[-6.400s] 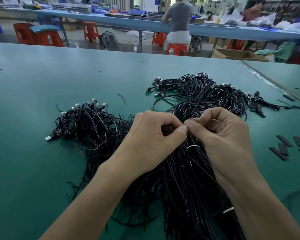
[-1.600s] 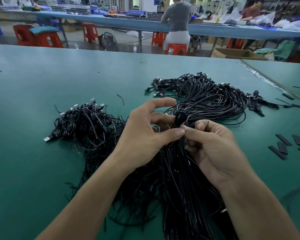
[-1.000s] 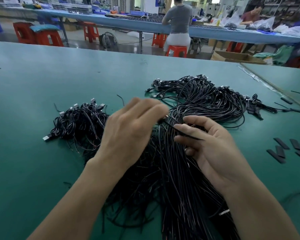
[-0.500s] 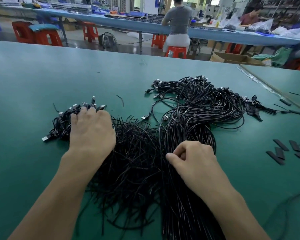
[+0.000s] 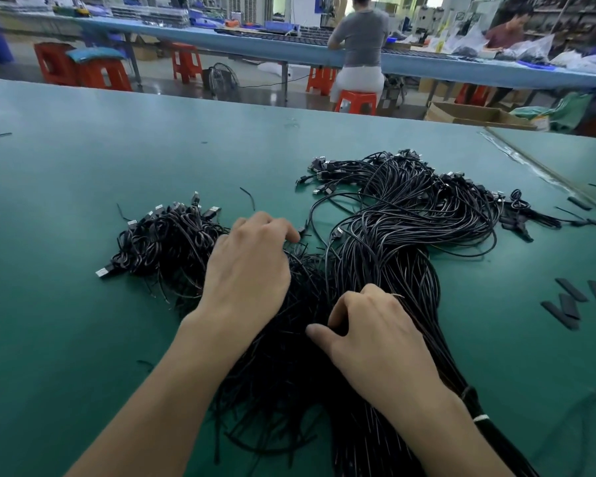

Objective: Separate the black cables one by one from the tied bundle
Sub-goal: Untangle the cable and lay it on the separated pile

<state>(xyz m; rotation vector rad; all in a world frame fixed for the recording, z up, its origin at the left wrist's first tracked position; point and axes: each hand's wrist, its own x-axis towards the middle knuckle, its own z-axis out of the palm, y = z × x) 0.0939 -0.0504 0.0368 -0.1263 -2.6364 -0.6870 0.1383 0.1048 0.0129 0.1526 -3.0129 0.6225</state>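
Down on the green surface (image 5: 66, 208), both hands are right in the thick of it. The left hand (image 5: 248, 270) lies palm down on the loose cables (image 5: 166, 242) heaped on the left side, fingers bent but relaxed and spread, the forefinger reaching out toward the gap between the two heaps; nothing shows pinched in it. The right hand (image 5: 375, 339) sits on the tied bundle (image 5: 393, 263), knuckles up, fingers curled down into the strands, thumb stuck out to the left and apart from them. The fingertips are buried, so I cannot tell whether it has hold of a cable. The bundle runs from under that wrist up the middle and fans into big loops at the far right, metal plugs (image 5: 319, 166) showing at its far end. A white tie (image 5: 481, 417) wraps it just beside the right forearm. Short black strips (image 5: 565, 304) lie apart at the right edge. Beyond the surface, a person (image 5: 358, 32) sits on an orange stool (image 5: 355, 101).
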